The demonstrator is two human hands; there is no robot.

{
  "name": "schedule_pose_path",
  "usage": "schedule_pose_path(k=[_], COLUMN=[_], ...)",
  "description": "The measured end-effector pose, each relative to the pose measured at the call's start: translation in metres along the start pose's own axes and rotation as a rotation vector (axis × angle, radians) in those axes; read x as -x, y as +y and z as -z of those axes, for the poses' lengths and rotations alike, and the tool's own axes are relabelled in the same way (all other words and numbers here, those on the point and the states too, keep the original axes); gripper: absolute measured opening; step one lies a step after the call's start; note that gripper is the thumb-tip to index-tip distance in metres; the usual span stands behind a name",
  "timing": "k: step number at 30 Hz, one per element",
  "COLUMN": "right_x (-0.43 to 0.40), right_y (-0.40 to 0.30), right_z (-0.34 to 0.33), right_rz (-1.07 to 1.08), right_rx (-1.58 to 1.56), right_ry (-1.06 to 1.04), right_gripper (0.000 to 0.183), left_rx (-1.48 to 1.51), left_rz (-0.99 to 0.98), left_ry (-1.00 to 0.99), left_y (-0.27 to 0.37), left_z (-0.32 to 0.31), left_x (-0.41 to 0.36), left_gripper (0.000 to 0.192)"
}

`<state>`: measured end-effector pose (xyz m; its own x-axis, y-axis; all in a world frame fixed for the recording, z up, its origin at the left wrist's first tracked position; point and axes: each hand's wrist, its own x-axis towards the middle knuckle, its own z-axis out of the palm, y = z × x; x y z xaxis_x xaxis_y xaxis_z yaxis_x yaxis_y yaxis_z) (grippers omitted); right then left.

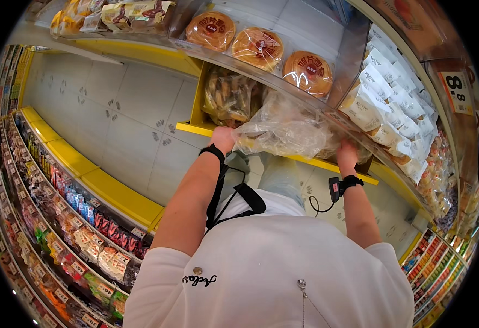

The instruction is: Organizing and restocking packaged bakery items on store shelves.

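Note:
A yellow drawer stands pulled out beneath the bread display, in front of my body. Crumpled clear plastic bags fill its middle and bulge over the front rim. Packaged goods in clear film lie in its left part. My left hand is at the front rim on the left, against the edge of the clear plastic; its fingers are hidden. Toward the drawer's right end, my right hand reaches in beside the plastic, its fingertips out of sight.
Above the drawer, a clear display bin holds round wrapped breads. White-packaged breads stand to its right, near a price sign. Behind me on the left runs a snack shelf with a yellow base ledge. Tiled floor lies between.

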<state>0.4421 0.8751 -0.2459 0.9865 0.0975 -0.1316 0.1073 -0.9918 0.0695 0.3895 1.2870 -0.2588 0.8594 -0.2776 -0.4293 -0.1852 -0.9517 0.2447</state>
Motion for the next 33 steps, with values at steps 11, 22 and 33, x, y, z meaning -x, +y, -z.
schedule_pose_path(k=[11,22,33], right_x=[-0.013,-0.051,-0.03], right_y=[-0.242,-0.176,-0.032], right_z=[0.153,0.011,-0.009], right_rz=[0.796,0.554,-0.051], right_rx=[-0.396,0.112,-0.078], right_ry=[0.076,-0.468,-0.316], right_gripper=[0.057,0.021,0.025], left_rx=[-0.136,-0.092,-0.078], left_rz=[0.046,-0.004,-0.017], left_ry=[0.335,0.016,-0.031], left_y=[-0.01,-0.005,-0.009], left_z=[-0.026,0.005,-0.003], left_x=[0.003,-0.001,0.003], left_gripper=[0.026,0.008,0.011])
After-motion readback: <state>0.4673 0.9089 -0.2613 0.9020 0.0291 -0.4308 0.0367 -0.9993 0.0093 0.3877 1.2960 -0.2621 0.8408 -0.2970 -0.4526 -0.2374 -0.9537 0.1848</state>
